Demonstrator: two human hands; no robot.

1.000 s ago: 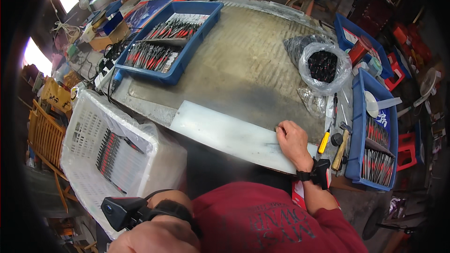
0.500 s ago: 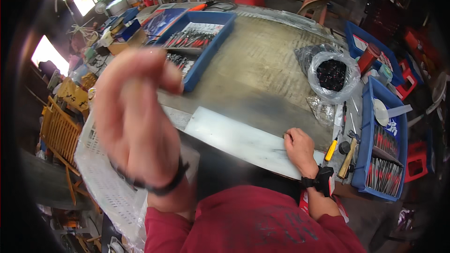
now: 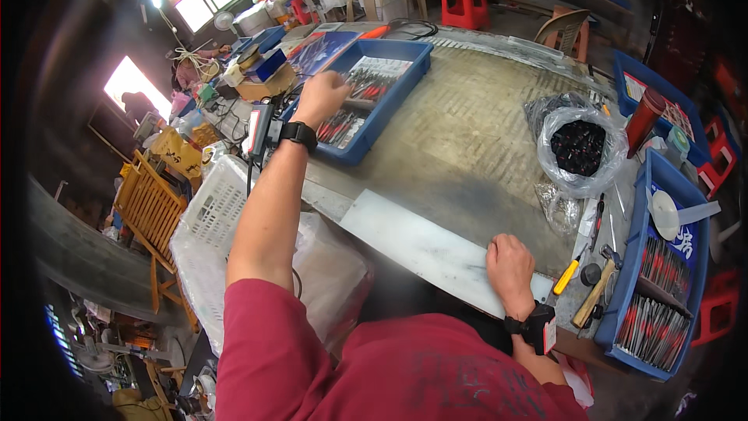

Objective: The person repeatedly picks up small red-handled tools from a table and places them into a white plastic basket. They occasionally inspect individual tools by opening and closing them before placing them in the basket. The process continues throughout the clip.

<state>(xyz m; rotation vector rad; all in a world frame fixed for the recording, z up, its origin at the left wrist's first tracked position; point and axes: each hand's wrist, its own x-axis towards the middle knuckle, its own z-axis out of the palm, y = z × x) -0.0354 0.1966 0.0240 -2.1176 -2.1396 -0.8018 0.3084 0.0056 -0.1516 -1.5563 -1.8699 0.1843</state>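
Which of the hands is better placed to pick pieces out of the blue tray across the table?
Probably the left hand: it already reaches into the blue plastic tray, while the right hand rests on the white board.

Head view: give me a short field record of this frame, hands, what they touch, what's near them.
left hand: stretched forward, reaching into the blue tray; grip hidden
tray contents: rows of small red and black parts
right hand: resting flat on the white board at the near table edge
beside right hand: yellow-handled screwdriver, wooden-handled hammer
right side: second blue tray, clear bag of dark pieces
lower left: white basket
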